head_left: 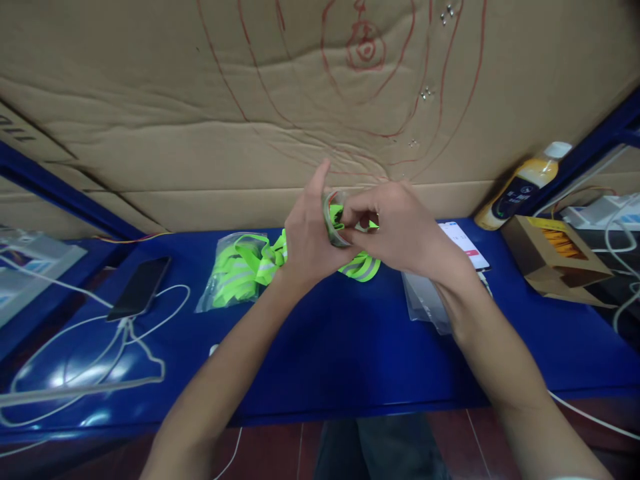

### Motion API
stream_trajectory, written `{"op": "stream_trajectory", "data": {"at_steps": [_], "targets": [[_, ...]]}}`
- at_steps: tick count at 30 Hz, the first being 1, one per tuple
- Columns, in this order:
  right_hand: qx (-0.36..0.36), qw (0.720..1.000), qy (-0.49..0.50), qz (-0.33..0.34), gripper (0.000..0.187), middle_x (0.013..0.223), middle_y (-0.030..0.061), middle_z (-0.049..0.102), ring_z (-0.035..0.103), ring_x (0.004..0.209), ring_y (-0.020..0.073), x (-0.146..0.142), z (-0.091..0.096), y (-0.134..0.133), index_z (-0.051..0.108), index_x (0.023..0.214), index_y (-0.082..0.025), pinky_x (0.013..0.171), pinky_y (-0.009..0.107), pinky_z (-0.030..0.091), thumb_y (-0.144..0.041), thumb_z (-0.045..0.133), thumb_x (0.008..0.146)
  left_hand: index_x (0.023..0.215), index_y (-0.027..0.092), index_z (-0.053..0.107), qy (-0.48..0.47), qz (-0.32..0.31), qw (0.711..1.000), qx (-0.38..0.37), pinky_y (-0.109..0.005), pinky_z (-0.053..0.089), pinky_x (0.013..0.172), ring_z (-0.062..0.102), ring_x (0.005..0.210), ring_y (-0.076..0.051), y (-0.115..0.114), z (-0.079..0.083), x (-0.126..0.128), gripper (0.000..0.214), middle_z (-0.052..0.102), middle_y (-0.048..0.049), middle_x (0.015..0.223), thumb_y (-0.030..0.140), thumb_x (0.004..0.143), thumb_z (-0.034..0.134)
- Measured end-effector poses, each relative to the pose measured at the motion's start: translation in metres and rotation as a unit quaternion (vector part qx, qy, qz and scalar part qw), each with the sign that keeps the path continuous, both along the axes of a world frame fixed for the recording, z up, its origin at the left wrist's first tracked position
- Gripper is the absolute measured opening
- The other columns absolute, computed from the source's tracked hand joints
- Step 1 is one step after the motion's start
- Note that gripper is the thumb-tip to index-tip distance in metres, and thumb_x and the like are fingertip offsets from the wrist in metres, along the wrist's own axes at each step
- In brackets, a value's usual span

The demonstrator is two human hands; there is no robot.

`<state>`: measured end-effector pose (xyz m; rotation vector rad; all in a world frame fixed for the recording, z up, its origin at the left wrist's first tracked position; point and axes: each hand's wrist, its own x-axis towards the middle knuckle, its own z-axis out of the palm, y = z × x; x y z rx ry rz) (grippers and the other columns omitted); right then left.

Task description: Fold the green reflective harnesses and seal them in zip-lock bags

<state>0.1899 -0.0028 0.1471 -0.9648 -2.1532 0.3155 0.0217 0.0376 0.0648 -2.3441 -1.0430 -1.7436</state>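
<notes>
My left hand is wrapped round the mouth of a clear plastic bag, its index finger raised. The bag's rounded rim faces right and has a trace of red along it. My right hand is closed, its curled fingertips at that mouth, with neon-green reflective strap showing between and below them. How far the strap lies inside the bag is hidden by my hands. Left of my left hand, more green strap with a grey stripe spills from a clear bag of reflective straps on the blue table.
Clear empty bags and a lit phone lie beside my right forearm. A drink bottle and an open brown box stand at right. A dark phone and white cables lie at left. Cardboard rises behind.
</notes>
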Motion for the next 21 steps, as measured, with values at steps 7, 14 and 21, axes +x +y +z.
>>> {"op": "stream_trajectory", "data": {"at_steps": [7,14,21], "targets": [[0.021,0.999,-0.022,-0.027,0.007,0.081,0.0015,0.077,0.064,0.073,0.0159,0.025,0.013,-0.005,0.080,0.091,-0.019,0.074,0.033,0.043,-0.025,0.080,0.089,0.163,0.027,0.035,0.010,-0.014,1.000,-0.010,-0.044,0.056,0.103,0.071,0.113,-0.031,0.004,0.003,-0.005,0.114,0.075,-0.0089,0.120,0.067,0.072,0.091],[0.104,0.994,-0.009,0.028,0.012,0.087,0.0021,0.077,0.066,0.079,0.0162,0.016,0.004,0.002,0.080,0.088,-0.022,0.076,0.032,0.046,-0.021,0.072,0.097,0.163,0.025,0.033,0.015,-0.010,1.000,-0.015,-0.045,0.055,0.108,0.071,0.121,-0.033,0.003,0.000,-0.002,0.115,0.071,-0.0136,0.135,0.066,0.073,0.091],[0.053,0.995,-0.071,0.050,0.028,0.069,0.0008,0.067,0.057,0.075,0.0155,0.005,-0.008,0.012,0.071,0.071,-0.018,0.075,0.033,0.037,-0.013,0.062,0.097,0.166,0.025,0.033,0.041,0.052,0.995,0.071,-0.044,0.056,0.101,0.070,0.109,-0.028,0.008,0.004,-0.009,0.098,0.065,-0.0152,0.147,0.060,0.086,0.078]]}}
